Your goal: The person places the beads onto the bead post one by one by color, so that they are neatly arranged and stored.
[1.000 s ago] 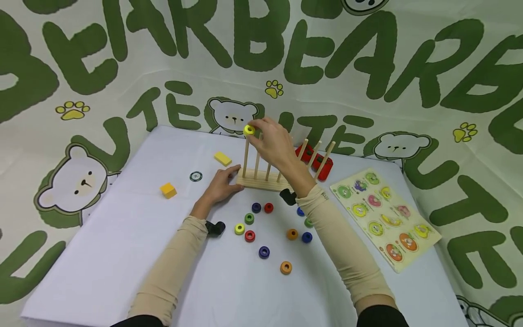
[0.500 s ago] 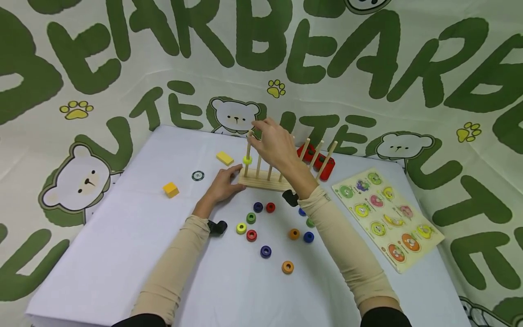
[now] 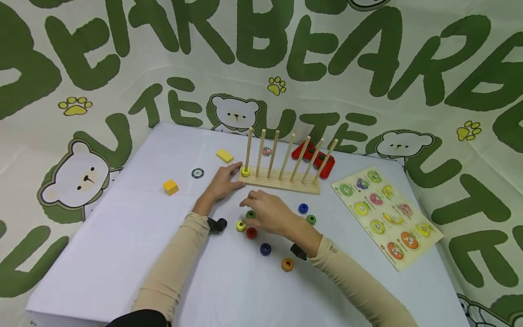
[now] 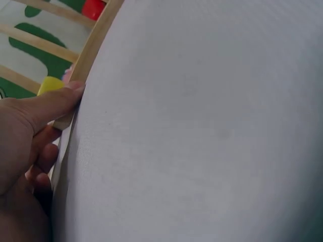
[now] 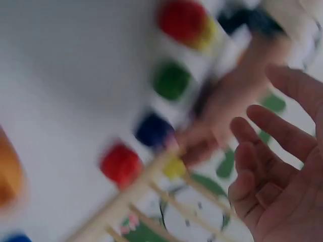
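A wooden peg rack (image 3: pixel 282 180) with several upright pegs stands toward the back of the table. A yellow ring (image 3: pixel 245 172) sits at the bottom of its leftmost peg. My left hand (image 3: pixel 224 181) grips the rack's left end; in the left wrist view the thumb (image 4: pixel 58 103) lies along the base's edge. My right hand (image 3: pixel 271 213) hovers over the loose rings, fingers apart and holding nothing. Close to its fingertips are a green ring (image 3: pixel 251 214), another yellow ring (image 3: pixel 241 225) and a red ring (image 3: pixel 251 233). It hides some rings from the head view.
Nearer me lie a dark blue ring (image 3: pixel 265 249) and an orange ring (image 3: pixel 287 265). A fruit puzzle board (image 3: pixel 386 218) is on the right, a red object (image 3: pixel 327 167) behind the rack. Leftward are an orange cube (image 3: pixel 170 187), a round chip (image 3: pixel 198 173) and a yellow block (image 3: pixel 225 156).
My right hand let go of the yellow ring, which slid down the leftmost peg to the base. That hand then came down toward me over the loose rings. The left hand stayed put.
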Demonstrator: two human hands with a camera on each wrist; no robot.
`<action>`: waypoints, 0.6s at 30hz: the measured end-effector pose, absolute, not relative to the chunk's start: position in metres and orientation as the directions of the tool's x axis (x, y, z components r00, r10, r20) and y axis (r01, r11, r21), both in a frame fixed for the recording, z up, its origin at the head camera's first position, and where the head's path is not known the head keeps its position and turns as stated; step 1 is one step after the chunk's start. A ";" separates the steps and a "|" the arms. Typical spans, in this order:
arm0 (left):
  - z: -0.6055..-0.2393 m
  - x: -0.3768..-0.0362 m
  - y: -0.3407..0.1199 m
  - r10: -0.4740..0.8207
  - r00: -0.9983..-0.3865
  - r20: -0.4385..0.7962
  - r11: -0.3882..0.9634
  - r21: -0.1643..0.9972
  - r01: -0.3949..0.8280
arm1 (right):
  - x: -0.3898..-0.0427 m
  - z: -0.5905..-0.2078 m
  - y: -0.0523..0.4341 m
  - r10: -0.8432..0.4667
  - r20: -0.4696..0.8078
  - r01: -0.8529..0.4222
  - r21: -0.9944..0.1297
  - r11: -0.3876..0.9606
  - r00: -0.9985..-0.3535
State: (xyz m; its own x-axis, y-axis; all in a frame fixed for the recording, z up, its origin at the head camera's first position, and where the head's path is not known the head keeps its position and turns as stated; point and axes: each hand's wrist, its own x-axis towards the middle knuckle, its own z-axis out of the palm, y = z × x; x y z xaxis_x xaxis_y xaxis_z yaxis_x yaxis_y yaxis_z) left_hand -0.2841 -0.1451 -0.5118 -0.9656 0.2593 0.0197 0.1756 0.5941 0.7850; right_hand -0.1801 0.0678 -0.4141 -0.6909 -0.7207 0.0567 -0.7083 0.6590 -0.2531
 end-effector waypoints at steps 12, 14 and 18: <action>-0.508 -0.285 -0.143 0.233 -0.972 -0.020 0.610 0.782 0.131 | -0.162 -0.451 0.049 -0.723 -0.018 -0.721 -0.050 0.691 -0.691; -0.507 -0.284 -0.144 0.229 -0.973 -0.016 0.613 0.779 0.131 | -0.162 -0.450 0.049 -0.718 -0.016 -0.715 -0.071 0.695 -0.696; -0.508 -0.283 -0.143 0.241 -0.971 -0.010 0.612 0.777 0.144 | -0.165 -0.436 0.054 -0.700 -0.005 -0.686 -0.188 0.702 -0.715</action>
